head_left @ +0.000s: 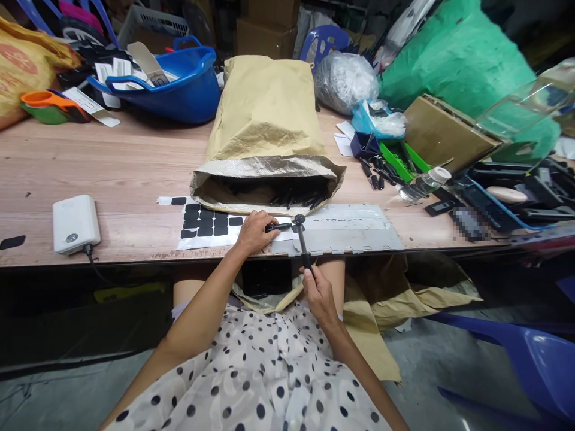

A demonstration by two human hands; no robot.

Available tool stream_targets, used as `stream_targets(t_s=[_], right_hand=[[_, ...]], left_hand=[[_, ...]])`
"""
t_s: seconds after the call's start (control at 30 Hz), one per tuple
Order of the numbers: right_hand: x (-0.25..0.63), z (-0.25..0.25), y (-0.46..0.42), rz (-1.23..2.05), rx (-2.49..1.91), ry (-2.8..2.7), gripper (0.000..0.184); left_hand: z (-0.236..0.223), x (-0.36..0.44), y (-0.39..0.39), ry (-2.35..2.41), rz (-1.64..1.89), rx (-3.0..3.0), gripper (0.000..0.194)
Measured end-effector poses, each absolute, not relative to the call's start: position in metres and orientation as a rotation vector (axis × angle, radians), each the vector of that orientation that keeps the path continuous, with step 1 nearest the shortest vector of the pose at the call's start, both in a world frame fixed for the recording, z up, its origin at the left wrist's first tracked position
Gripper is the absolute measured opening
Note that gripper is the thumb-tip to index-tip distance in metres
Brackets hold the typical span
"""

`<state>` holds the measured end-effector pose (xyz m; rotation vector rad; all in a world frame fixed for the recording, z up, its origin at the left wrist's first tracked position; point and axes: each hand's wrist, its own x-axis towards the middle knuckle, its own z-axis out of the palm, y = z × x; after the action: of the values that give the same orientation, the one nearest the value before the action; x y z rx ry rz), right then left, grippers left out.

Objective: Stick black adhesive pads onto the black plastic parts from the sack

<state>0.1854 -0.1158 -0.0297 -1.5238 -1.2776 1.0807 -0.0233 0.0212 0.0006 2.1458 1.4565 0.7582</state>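
My left hand (257, 232) is closed on a slim black pen-like piece (279, 227), which lies over the metal plate (359, 230) at the table's front edge. In my right hand (318, 290) is the handle of a small hammer (302, 242). The hammer's head is right at the far end of the black piece; whether they touch I cannot tell. Beside my left hand lies a white sheet with rows of black rounded stickers (205, 222). Just behind my hands, a tan woven sack (269, 114) lies with its mouth towards me, several black pieces inside.
A white power bank (76, 224) with a cable sits at the left. Behind it stands a blue basin (179, 84) with boxes. To the right are a green tray (402, 160), loose black pieces, a clear bottle (422, 184) and a blue-edged tray (483, 203). A blue chair (530, 359) stands lower right.
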Motion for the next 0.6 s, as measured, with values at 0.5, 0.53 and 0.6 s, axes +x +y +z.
stream_targets(t_s=[0.5, 0.53, 0.6], right_hand=[[0.194, -0.046, -0.106, 1.245, -1.508, -1.146, 0.049], [0.194, -0.047, -0.106, 1.246, -1.507, -1.147, 0.049], [0.195, -0.048, -0.106, 1.248, -1.504, -1.151, 0.049]], left_hand=[[0.008, -0.027, -0.004, 1.328, 0.898, 2.213, 0.016], [0.009, -0.027, -0.017, 1.274, 0.918, 2.214, 0.017], [0.006, -0.027, -0.045, 1.143, 0.913, 2.2, 0.02]])
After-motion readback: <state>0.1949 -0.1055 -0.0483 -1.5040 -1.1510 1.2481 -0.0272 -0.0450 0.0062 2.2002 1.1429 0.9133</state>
